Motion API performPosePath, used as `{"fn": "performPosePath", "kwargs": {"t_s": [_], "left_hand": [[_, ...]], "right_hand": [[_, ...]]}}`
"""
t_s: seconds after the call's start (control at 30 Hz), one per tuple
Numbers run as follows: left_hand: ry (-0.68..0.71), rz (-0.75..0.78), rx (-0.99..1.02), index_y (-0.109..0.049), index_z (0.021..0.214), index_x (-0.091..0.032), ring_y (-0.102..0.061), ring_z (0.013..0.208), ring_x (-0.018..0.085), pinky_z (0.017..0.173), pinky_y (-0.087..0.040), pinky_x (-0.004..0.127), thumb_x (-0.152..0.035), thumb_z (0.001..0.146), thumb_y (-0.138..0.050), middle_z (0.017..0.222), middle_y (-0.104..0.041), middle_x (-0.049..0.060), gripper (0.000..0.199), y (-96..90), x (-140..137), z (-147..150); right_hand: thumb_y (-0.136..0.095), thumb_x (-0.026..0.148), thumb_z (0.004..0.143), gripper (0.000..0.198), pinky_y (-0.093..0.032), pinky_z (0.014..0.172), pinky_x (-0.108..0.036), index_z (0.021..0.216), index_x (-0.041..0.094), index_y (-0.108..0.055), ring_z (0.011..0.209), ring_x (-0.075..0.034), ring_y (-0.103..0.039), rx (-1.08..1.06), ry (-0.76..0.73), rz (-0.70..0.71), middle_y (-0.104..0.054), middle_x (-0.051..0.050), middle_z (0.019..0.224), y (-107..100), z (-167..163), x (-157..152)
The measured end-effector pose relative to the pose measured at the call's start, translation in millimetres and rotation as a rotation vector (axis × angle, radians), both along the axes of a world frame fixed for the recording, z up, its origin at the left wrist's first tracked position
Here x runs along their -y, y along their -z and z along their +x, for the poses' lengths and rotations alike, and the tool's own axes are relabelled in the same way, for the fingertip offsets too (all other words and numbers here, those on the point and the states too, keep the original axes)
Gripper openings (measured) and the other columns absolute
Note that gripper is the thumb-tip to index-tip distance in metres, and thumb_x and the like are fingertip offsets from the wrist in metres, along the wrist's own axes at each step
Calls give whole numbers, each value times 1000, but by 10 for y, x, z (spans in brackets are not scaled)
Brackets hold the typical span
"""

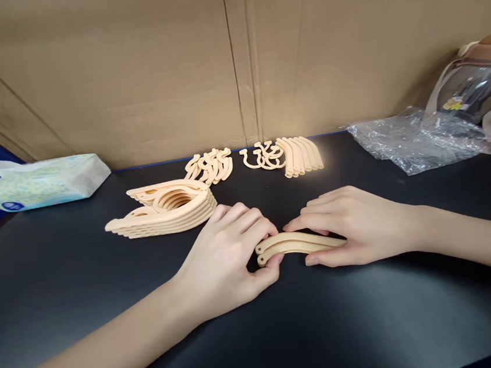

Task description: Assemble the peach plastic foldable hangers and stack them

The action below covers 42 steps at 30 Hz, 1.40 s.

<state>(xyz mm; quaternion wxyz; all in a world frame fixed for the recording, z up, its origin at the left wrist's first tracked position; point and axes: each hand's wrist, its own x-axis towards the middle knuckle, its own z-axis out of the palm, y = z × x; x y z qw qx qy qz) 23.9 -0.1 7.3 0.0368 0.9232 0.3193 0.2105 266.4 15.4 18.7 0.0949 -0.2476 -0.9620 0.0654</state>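
Two curved beige hanger arms (pixel 298 241) lie side by side on the black table, with small holes at their left ends. My left hand (pixel 235 255) pinches those left ends between fingers and thumb. Around the right part of the pair, my right hand (pixel 350 225) is closed, its thumb on the near side and its fingers on the far side; the right ends are hidden in the palm. Just beyond my left hand sits a neat stack of beige folded hangers (pixel 169 209).
Along the back lie small curved beige pieces (pixel 211 166), loose hooks (pixel 264 155) and a row of hanger arms (pixel 301 154). A tissue pack (pixel 47 181) is at left. Crumpled clear plastic (pixel 411 137) and a clear bottle (pixel 476 89) are at right. Cardboard (pixel 150 71) stands behind.
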Motion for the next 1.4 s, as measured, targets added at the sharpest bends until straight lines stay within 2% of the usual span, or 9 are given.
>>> {"fn": "performPosePath", "kwargs": {"t_s": [0.1,0.17,0.3,0.5,1.07,1.17,1.27,1.33,1.4], "left_hand": [[21,-1,-3,-60,85,-18,-48,75,17,69,-31,34,-25,85,-57,79,-61,-2,7,0,7,5],[37,-5,6,-60,85,-18,-47,73,17,68,-31,34,-27,84,-59,79,-61,-1,8,0,7,8],[74,-36,23,-60,89,-18,-47,73,16,68,-31,34,-28,81,-61,85,-62,-1,13,1,2,10],[98,-45,28,-60,83,-19,-46,69,16,65,-30,34,-25,81,-59,75,-58,-2,6,10,2,11],[99,-52,15,-57,81,-19,-43,66,16,63,-30,33,-27,79,-61,73,-56,-2,9,-5,17,4],[73,-35,35,-58,91,-18,-47,70,17,64,-35,34,-28,80,-59,84,-60,1,15,-15,20,-9],[19,-26,67,-57,108,-17,-54,84,19,73,-43,34,-21,92,-44,102,-62,6,21,-15,-3,-33],[-24,-18,63,-56,116,-17,-56,94,19,80,-46,33,-13,95,-36,111,-62,7,30,0,-30,-45],[-56,-2,33,-55,124,-15,-57,106,20,90,-48,34,-9,95,-35,122,-60,8,36,29,-56,-50]], "right_hand": [[-59,45,90,34,-35,58,-23,113,20,-65,61,-10,-53,-18,31,-152,-59,3,74,-3,23,-20],[-59,44,90,32,-34,57,-22,111,21,-66,59,-9,-51,-37,36,-179,-58,4,72,6,24,-19],[-59,43,90,30,-34,55,-21,108,20,-66,57,-9,-50,-63,30,-170,-58,4,72,38,11,17],[-57,41,90,28,-30,50,-23,102,18,-67,52,-9,-44,-85,10,-83,-57,4,68,78,-1,52],[-51,44,95,34,-32,51,-22,103,15,-68,52,-8,-49,-145,9,-54,-61,3,66,94,18,20],[-49,39,97,31,-34,51,-22,102,15,-69,50,-8,-50,-208,125,-15,-62,3,62,106,39,-40],[-51,31,96,24,-38,53,-22,103,18,-70,52,-9,-55,-231,276,33,-64,3,63,131,57,-110],[-51,27,95,22,-43,59,-23,104,19,-70,63,-12,-61,-222,322,89,-67,1,70,153,66,-151],[-51,26,95,23,-48,69,-28,106,19,-69,80,-17,-64,-209,317,165,-70,-4,84,173,74,-184]]}}
